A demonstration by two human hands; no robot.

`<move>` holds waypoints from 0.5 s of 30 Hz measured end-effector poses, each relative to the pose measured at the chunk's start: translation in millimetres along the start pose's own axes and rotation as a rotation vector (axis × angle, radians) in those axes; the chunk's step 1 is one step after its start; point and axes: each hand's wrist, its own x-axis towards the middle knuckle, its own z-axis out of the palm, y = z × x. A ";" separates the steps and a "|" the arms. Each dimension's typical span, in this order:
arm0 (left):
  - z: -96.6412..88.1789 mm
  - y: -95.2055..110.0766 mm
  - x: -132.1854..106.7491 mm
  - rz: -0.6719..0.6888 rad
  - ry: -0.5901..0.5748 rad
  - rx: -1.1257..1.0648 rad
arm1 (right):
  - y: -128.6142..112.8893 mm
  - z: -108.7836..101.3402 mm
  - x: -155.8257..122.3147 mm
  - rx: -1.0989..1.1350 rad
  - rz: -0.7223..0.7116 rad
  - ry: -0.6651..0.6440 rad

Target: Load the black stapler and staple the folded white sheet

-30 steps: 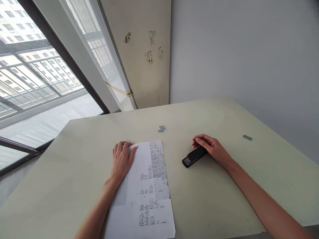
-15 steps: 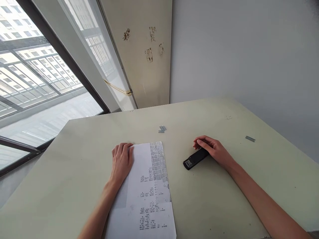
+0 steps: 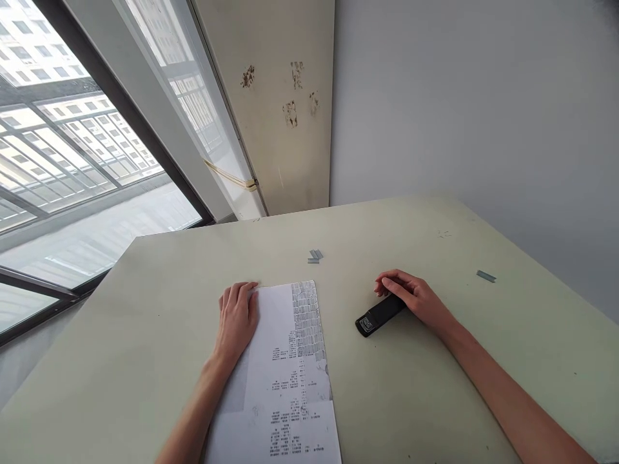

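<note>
Under right hand (image 3: pixel 416 298), stapler (image 3: pixel 374 317) apparently diagonal.

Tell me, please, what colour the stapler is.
The stapler is black, seen best in the head view.

— What is there to see of the person?

— Two arms only. The left hand (image 3: pixel 236 316) and the right hand (image 3: pixel 416 298) are bare, with slim, long fingers.

— And further up the arms?

— The left forearm (image 3: pixel 193 412) is bare all the way to the near edge of the picture. The right forearm (image 3: pixel 503 393) is bare too, as far as the near right corner. Both are slender and narrow at the wrist.

— The nails?

— Short, as far as they show; they are too small to tell more.
</note>
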 end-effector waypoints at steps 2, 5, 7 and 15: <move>0.3 -0.3 0.1 -0.003 0.003 -0.007 | -0.2 0.0 0.3 0.003 -0.001 0.000; 0.8 -0.5 0.1 -0.005 0.007 -0.015 | 0.7 -0.3 0.5 0.014 0.002 -0.005; 1.0 -0.6 -0.1 -0.007 0.008 -0.018 | 2.3 -0.6 0.8 0.021 0.000 -0.007; 0.8 -0.9 -0.3 -0.013 0.007 -0.036 | 4.3 -1.5 0.5 0.034 -0.002 -0.011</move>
